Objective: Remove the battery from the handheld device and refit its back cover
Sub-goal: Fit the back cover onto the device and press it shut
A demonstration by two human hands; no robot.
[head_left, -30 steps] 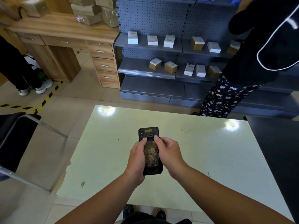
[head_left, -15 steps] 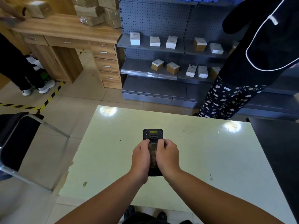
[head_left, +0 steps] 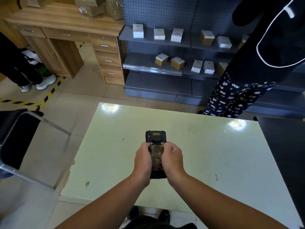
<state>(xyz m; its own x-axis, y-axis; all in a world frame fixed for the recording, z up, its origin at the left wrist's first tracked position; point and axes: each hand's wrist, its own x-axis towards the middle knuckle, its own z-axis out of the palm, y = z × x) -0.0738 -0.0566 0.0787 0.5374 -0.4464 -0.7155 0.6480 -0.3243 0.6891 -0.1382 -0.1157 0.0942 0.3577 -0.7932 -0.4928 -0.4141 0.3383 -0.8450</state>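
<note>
Flanking device (head_left: 155,138) over table (head_left: 214,154): both hands (head_left: 143,160).

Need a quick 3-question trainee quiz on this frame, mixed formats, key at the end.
1. True or false: the handheld device lies flat on the table, untouched.
2. Multiple choice: where are the thumbs?
A. at the upper corners of the camouflage-patterned back cover
B. on the yellow label
C. off the device
3. Fill in: the device is held by the left hand and the ___ hand.

Key: 1 false, both hands grip it; 2 A; 3 right.
</note>
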